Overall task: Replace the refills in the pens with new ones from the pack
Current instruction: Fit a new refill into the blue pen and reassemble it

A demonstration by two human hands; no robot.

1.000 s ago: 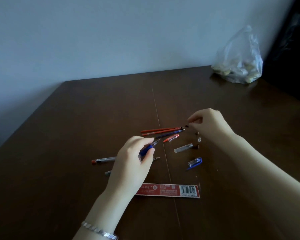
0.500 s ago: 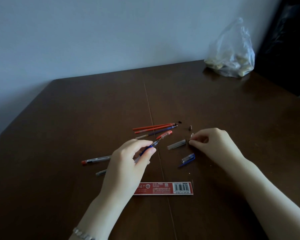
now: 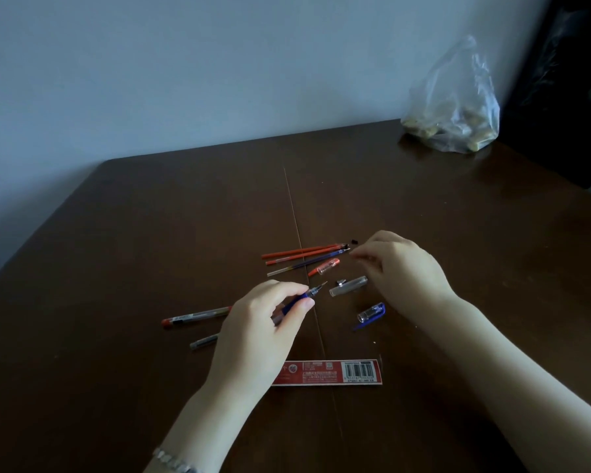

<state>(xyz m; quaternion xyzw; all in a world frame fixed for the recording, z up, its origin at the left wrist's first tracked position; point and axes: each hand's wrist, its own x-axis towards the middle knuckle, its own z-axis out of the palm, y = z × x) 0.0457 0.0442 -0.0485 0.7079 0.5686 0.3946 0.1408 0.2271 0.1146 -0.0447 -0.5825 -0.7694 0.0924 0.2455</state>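
The left hand (image 3: 260, 322) hides most of the blue pen (image 3: 309, 294) and one end of the red pack (image 3: 342, 372). Whether the right hand (image 3: 403, 268) pinches anything is too small to tell.

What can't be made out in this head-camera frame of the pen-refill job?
All head view.
Right hand: whether it pinches anything; too small, dim.
Blue pen: barrel hidden by the gripping left hand.
Red pack label: print too small, left end behind the left wrist.
Plastic bag: contents blurred.
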